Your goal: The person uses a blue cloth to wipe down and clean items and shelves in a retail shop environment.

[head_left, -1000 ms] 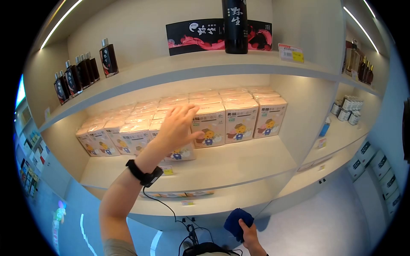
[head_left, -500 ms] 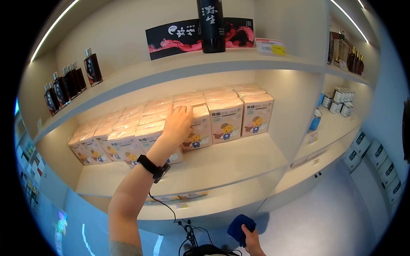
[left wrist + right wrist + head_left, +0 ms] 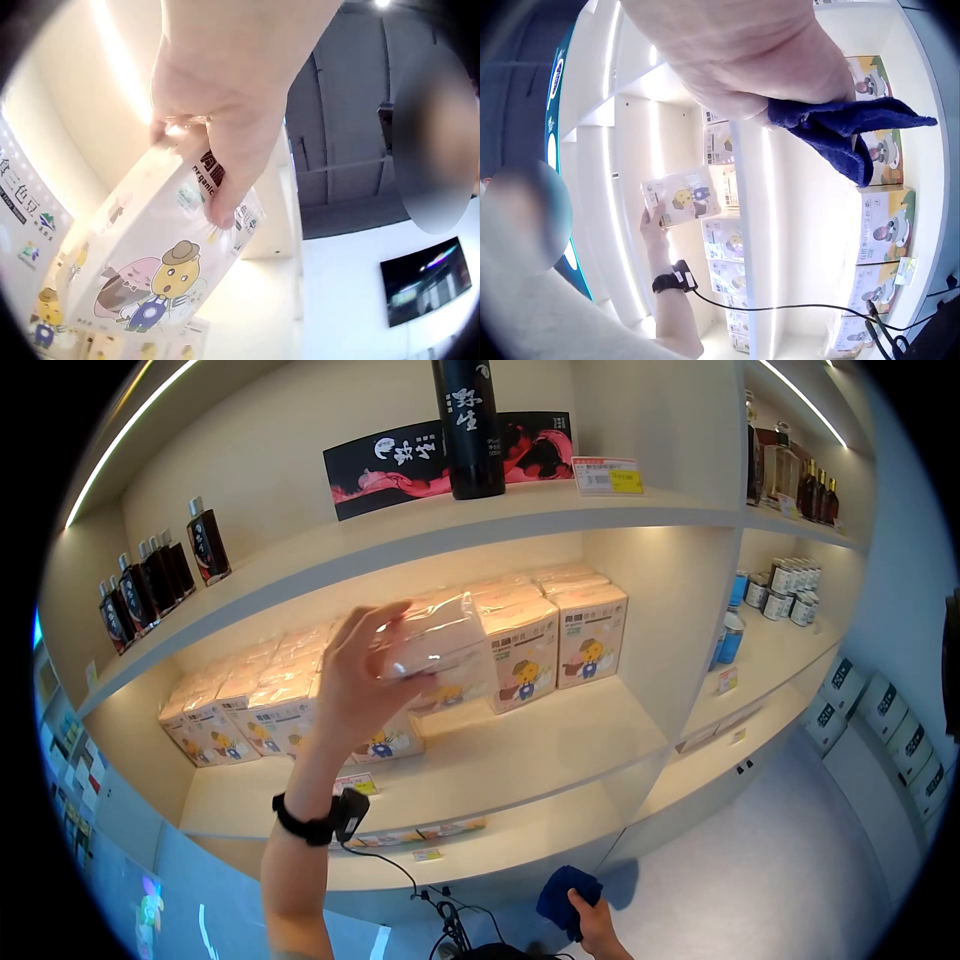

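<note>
My left hand (image 3: 358, 678) grips one wrapped pink package (image 3: 450, 660) from above, thumb on its front face, in front of the row of like packages on the middle shelf. In the left wrist view the hand (image 3: 232, 112) pinches the top of the package (image 3: 150, 255), which hangs tilted and shows a yellow cartoon figure. The right wrist view shows this package (image 3: 682, 196) held off the row. Low in the head view my right hand (image 3: 597, 925) holds a folded dark blue cloth (image 3: 568, 895); the right wrist view has the cloth (image 3: 840, 135) below the hand (image 3: 765, 67).
Above, the upper shelf (image 3: 400, 545) bears a black bottle (image 3: 468, 440), a black-and-pink box (image 3: 380, 465) and small dark bottles (image 3: 208, 545). Cans (image 3: 780, 605) stand in the right compartment. A price tag (image 3: 357, 784) sits at the shelf edge, and a cable (image 3: 385, 858) runs from the left wrist.
The left hand has gone from resting on the packages to gripping one, which is now lifted and tilted out of the row. The right hand still holds the cloth low down.
</note>
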`<state>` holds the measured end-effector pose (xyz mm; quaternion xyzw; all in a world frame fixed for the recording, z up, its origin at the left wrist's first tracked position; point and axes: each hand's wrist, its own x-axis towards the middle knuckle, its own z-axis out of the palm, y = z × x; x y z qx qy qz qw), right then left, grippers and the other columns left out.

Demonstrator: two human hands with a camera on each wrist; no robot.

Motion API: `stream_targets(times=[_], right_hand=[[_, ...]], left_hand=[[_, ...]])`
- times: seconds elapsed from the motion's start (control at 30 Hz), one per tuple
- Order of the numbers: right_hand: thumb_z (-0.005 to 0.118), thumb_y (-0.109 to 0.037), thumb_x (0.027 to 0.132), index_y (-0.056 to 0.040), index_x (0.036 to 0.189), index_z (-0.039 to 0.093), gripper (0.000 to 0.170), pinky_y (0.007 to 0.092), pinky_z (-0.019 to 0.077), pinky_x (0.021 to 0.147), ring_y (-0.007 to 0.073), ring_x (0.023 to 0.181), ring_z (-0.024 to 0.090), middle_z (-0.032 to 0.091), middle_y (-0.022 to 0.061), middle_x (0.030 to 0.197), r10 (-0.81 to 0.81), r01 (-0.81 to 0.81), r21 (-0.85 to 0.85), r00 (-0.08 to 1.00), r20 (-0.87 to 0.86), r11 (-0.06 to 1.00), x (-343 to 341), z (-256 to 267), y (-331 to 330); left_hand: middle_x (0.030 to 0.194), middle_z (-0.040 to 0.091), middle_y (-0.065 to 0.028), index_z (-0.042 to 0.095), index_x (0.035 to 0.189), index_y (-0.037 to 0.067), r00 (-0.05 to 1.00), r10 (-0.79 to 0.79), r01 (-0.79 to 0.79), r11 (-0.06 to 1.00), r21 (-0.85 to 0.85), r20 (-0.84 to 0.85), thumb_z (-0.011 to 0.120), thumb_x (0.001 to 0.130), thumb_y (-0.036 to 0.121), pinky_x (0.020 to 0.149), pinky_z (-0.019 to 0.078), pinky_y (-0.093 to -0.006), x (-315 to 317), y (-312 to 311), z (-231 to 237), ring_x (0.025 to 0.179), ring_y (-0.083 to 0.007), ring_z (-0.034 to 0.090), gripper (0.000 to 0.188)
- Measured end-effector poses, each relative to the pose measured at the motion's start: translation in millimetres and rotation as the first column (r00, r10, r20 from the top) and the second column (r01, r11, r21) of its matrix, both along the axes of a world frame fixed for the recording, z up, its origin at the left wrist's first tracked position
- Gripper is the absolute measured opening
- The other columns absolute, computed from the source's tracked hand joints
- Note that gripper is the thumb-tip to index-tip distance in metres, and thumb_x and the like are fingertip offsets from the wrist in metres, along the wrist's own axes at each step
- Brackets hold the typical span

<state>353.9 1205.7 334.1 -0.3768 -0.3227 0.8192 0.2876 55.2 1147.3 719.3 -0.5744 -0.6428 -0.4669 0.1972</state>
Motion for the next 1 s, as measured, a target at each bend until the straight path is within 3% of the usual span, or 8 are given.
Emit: stream_targets(times=[0.23, 0.3, 0.33, 0.43, 0.5, 0.73, 0.83, 1.0], right_hand=[[0.072, -0.025, 0.094, 0.0056, 0.136, 0.052, 0.056, 0.0339, 0.0484, 0.098, 0.0219, 0.115, 0.062, 0.065, 0.0125, 0.126, 0.1, -0.068, 0.167, 0.976, -0.193, 0.984, -6.5, 74.3, 12.1], [0.079, -0.035, 0.087, 0.0063, 0.142, 0.046, 0.076, 0.0349, 0.0415, 0.108, 0.0227, 0.127, 0.055, 0.056, 0.014, 0.139, 0.306, 0.08, 0.634, 0.825, -0.475, 0.769, -22.4, 108.4, 8.4], [0.093, -0.035, 0.068, 0.0033, 0.145, 0.042, 0.1, 0.0377, 0.0422, 0.11, 0.0225, 0.129, 0.054, 0.055, 0.014, 0.141, 0.291, 0.054, 0.597, 0.836, -0.465, 0.8, -25.0, 92.2, 11.7], [0.091, -0.032, 0.071, 0.0044, 0.145, 0.042, 0.096, 0.0362, 0.0418, 0.11, 0.0215, 0.128, 0.054, 0.056, 0.0136, 0.14, 0.336, -0.111, 0.504, 0.862, -0.38, 0.856, -21.8, 106.9, -9.1], [0.089, -0.03, 0.073, 0.0056, 0.143, 0.042, 0.092, 0.0361, 0.041, 0.111, 0.0217, 0.128, 0.054, 0.056, 0.0134, 0.139, 0.35, -0.121, 0.524, 0.863, -0.365, 0.843, -23.6, 107.2, -10.6], [0.071, -0.047, 0.091, 0.0037, 0.143, 0.043, 0.078, 0.0375, 0.0336, 0.115, 0.0226, 0.135, 0.047, 0.049, 0.0151, 0.146, 0.391, -0.158, 0.577, 0.868, -0.306, 0.801, -22.4, 110.5, 0.0], [0.058, -0.05, 0.099, 0.0021, 0.147, 0.038, 0.073, 0.0374, 0.0334, 0.114, 0.024, 0.136, 0.045, 0.041, 0.0176, 0.152, 0.433, -0.14, 0.727, 0.871, -0.234, 0.673, -23.3, 135.4, 4.2], [0.068, -0.063, 0.086, -0.0015, 0.151, 0.035, 0.095, 0.0369, 0.0389, 0.111, 0.022, 0.135, 0.047, 0.047, 0.013, 0.148, 0.536, -0.354, 0.488, 0.786, -0.306, 0.798, 0.8, 161.4, 3.7]], left_hand=[[0.109, 0.066, -0.0101, 0.065, 0.118, 0.002, 0.986, -0.159, 0.163, 0.983, -0.09, 0.055, 0.098, 0.056, 0.018, 0.083, 0.0528, -0.0349, 47.9, -76.5, -33.2, 0.096, -0.0259, 0.066, 0.072], [0.109, 0.066, -0.0123, 0.066, 0.118, 0.003, 0.925, -0.331, 0.365, 0.91, -0.197, 0.186, 0.099, 0.057, 0.02, 0.086, 0.0529, -0.0354, 73.3, -92.5, -68.4, 0.101, -0.026, 0.066, 0.071], [0.11, 0.065, -0.0126, 0.065, 0.119, 0.003, 0.905, -0.32, 0.371, 0.916, -0.153, 0.279, 0.099, 0.057, 0.021, 0.088, 0.0528, -0.036, 83.9, -93.7, -83.6, 0.102, -0.0257, 0.065, 0.073], [0.114, 0.063, -0.0125, 0.056, 0.131, 0.001, 0.818, -0.261, 0.29, 0.957, 0.023, 0.512, 0.098, 0.06, 0.017, 0.094, 0.0522, -0.036, 111.9, -97.5, -118.4, 0.109, -0.0235, 0.063, 0.084], [0.116, 0.062, -0.0113, 0.045, 0.138, -0.001, 0.594, -0.498, 0.139, 0.837, 0.529, 0.632, 0.096, 0.062, 0.01, 0.097, 0.0524, -0.0361, 123.8, -85.2, -140.3, 0.11, -0.0225, 0.063, 0.092], [0.122, 0.064, -0.014, 0.047, 0.134, -0.003, 0.218, -0.229, 0.145, 0.969, 0.201, 0.949, 0.093, 0.066, 0.012, 0.093, 0.0541, -0.037, 124.6, -120.0, -237.4, 0.111, -0.0234, 0.063, 0.084], [0.117, 0.066, -0.0126, 0.052, 0.129, -0.003, 0.527, -0.208, 0.333, 0.943, 0.025, 0.824, 0.095, 0.063, 0.008, 0.092, 0.0544, -0.0358, 135.1, -112.0, -228.2, 0.107, -0.0209, 0.064, 0.08], [0.113, 0.068, -0.0138, 0.053, 0.127, -0.003, 0.438, -0.223, 0.37, 0.928, 0.051, 0.871, 0.094, 0.061, 0.004, 0.086, 0.0569, -0.0355, 134.6, -123.0, -264.6, 0.102, -0.0206, 0.067, 0.078]])
